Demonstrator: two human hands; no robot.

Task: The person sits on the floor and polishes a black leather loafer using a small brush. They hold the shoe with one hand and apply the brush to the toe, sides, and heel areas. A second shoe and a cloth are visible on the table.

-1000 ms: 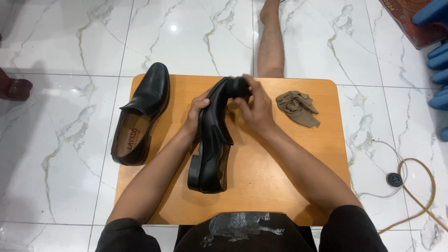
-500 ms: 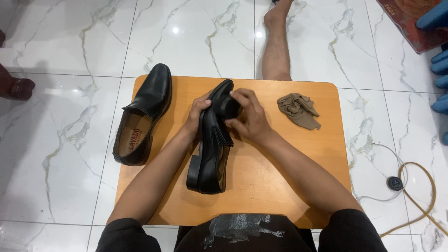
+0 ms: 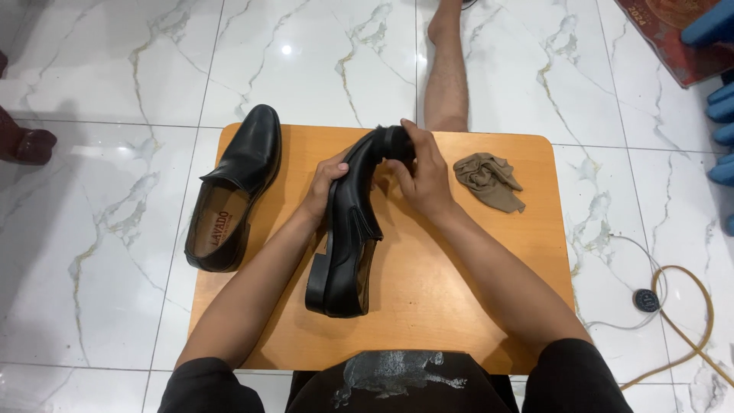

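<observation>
Black leather shoe (image 3: 345,237) lies on its side near the middle of the small wooden table (image 3: 428,306), sole edge and heel toward the left arm, toe pointing away from the person. The left hand (image 3: 325,187) is wrapped around the forepart from the sole side, fingers curled closed over the edge. The right hand (image 3: 422,177) is closed on a small dark pad or cloth (image 3: 394,143) and presses it against the toe cap; what exactly that dark piece is cannot be told at this size.

Judging by its look, the shoe is a stiff, moderately heavy thing: the sole and block heel hold their shape, while the upper around the opening is softer and would give under a squeeze. The polished leather looks smooth and likely slippery, so the firm places to hold seem to be the sole edge, the heel, or the forepart where the left hand now grips, rather than the glossy toe.

A second black shoe (image 3: 233,191) rests upright at the table's left edge, partly overhanging it, well apart from the hands. A crumpled tan cloth (image 3: 488,180) lies on the table just to the right of the right hand, not touching it. The person's bare leg (image 3: 447,69) stretches out on the white marble floor (image 3: 115,76) beyond the table, and a coiled cord (image 3: 680,306) lies on the floor at the right.
</observation>
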